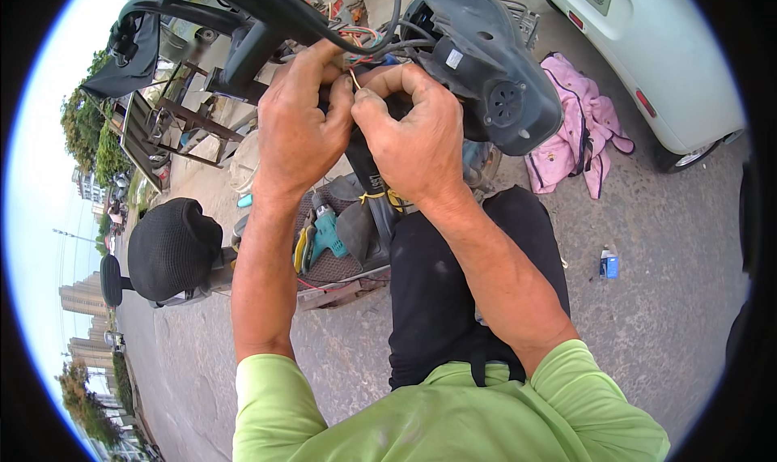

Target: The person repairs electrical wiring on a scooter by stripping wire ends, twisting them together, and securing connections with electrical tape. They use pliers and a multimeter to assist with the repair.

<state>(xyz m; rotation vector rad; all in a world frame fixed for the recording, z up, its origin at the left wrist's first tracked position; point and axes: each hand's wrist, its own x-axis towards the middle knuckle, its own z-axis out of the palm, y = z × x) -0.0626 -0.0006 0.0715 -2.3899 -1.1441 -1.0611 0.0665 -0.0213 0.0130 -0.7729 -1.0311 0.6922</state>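
A thin, light-coloured wire (355, 79) runs between my two hands, in front of the stripped-down front of a scooter. My left hand (299, 126) is closed, its thumb and forefinger pinched at the wire. From the other side, my right hand (414, 130) pinches the same wire between thumb and fingertip. Just beyond the fingertips lies a bundle of coloured wires (360, 38), partly covered by my hands and a black cable (366, 51). To the right of my right hand hangs a black plastic housing (506, 73) with a round vented patch.
Below my hands, a teal power tool (327, 232) rests on the scooter's footboard (340, 268). A yellow strip (379, 196) is tied nearby. At left is a black mesh-covered pad (175, 248). Pink cloth (573, 126), a small blue box (609, 265) and a white car (655, 49) are at right.
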